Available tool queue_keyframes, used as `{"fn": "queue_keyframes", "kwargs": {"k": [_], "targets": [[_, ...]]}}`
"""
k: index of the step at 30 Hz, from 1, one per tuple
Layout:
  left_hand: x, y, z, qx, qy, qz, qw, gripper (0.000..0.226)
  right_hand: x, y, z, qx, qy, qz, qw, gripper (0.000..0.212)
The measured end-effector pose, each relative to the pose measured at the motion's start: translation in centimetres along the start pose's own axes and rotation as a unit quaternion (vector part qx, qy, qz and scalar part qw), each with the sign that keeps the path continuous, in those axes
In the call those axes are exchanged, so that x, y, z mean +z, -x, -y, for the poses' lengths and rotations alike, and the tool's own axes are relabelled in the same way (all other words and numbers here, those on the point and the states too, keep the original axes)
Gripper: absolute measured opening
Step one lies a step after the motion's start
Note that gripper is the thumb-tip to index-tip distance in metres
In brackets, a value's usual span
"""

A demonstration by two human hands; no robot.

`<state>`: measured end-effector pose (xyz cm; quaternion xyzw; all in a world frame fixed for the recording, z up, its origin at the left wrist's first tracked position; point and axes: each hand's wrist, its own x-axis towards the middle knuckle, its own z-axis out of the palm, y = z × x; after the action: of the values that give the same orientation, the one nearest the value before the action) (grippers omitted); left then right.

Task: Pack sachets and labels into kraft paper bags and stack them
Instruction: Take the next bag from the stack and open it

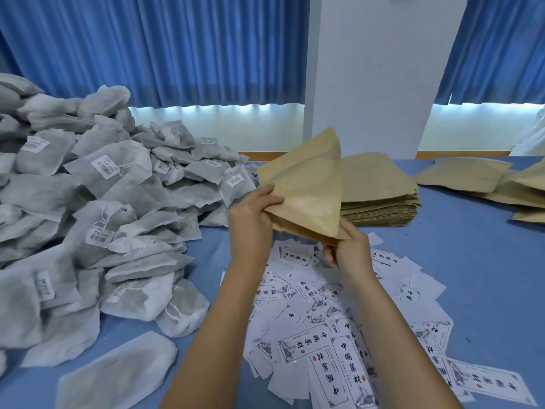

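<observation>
I hold one kraft paper bag [309,184] in the air above the table, tilted with a corner pointing up. My left hand [250,214] grips its left edge, thumb on top. My right hand [348,249] pinches its lower right corner. A large heap of grey fabric sachets [103,202] with barcode tags fills the left side. White printed labels [339,326] lie scattered under my forearms. A neat stack of flat kraft bags [380,199] sits just behind the held bag.
More kraft bags [477,178] lie loosely at the far right on the blue table cover [472,261]. A single flat sachet [118,376] rests near the front left edge. Blue curtains and a white pillar stand behind the table.
</observation>
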<state>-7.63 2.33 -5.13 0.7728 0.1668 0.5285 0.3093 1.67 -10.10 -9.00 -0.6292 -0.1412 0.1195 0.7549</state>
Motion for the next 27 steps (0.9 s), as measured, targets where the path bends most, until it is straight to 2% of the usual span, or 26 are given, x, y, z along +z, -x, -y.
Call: {"fn": "queue_keyframes", "kwargs": {"k": [2, 5, 8, 9, 10, 11, 12, 13, 14, 16, 17, 19, 22, 25, 27], "targets": [[0.0, -0.5, -0.1, -0.040, 0.047, 0.015, 0.998, 0.053, -0.2, 0.1, 0.1, 0.024, -0.035, 0.002, 0.999, 0.058], [-0.6, 0.1, 0.0, -0.013, 0.067, 0.130, 0.989, 0.055, -1.2, -0.1, 0.3, 0.041, -0.089, -0.033, 0.995, 0.040], [-2.4, 0.8, 0.6, -0.010, 0.073, 0.232, 0.970, 0.042, -1.2, -0.2, 0.2, 0.037, -0.098, -0.055, 0.993, 0.044], [-3.3, 1.1, 0.9, -0.007, 0.061, 0.240, 0.969, 0.034, -0.9, -0.1, 0.0, 0.033, -0.097, -0.054, 0.993, 0.046], [-4.1, 1.4, 1.3, 0.007, 0.006, 0.219, 0.976, 0.028, -0.6, 0.0, -0.1, 0.032, -0.094, -0.054, 0.994, 0.045], [-4.7, 1.8, 1.9, 0.030, -0.110, 0.171, 0.979, 0.028, -0.4, 0.0, -0.1, 0.034, -0.089, -0.054, 0.994, 0.040], [-5.3, 2.3, 2.6, 0.033, -0.258, 0.102, 0.960, 0.032, -0.3, 0.1, -0.1, 0.038, -0.085, -0.055, 0.994, 0.034], [-6.2, 2.6, 3.0, -0.010, -0.394, 0.049, 0.918, 0.039, -0.3, 0.0, -0.1, 0.044, -0.085, -0.057, 0.994, 0.030], [-7.0, 3.0, 3.2, -0.093, -0.481, 0.030, 0.871, 0.046, -0.3, -0.1, -0.1, 0.049, -0.089, -0.060, 0.993, 0.028], [-7.9, 3.7, 4.2, -0.265, -0.522, 0.097, 0.805, 0.059, -0.4, -0.2, -0.1, 0.052, -0.094, -0.071, 0.992, 0.028], [-8.0, 4.2, 4.8, -0.313, -0.528, 0.141, 0.777, 0.061, -0.4, -0.2, -0.2, 0.051, -0.094, -0.072, 0.992, 0.028], [-8.2, 4.7, 5.8, -0.326, -0.553, 0.167, 0.748, 0.058, -0.2, 0.0, -0.2, 0.047, -0.093, -0.068, 0.992, 0.028], [-8.4, 4.3, 6.0, -0.289, -0.567, 0.145, 0.758, 0.056, -0.1, 0.1, -0.2, 0.046, -0.093, -0.064, 0.993, 0.026], [-8.2, 3.9, 5.6, -0.259, -0.542, 0.144, 0.786, 0.050, -0.1, 0.1, -0.2, 0.045, -0.103, -0.062, 0.992, 0.025], [-7.8, 4.0, 5.3, -0.206, -0.521, 0.155, 0.814, 0.044, -0.1, 0.1, -0.3, 0.047, -0.113, -0.061, 0.991, 0.024]]}}
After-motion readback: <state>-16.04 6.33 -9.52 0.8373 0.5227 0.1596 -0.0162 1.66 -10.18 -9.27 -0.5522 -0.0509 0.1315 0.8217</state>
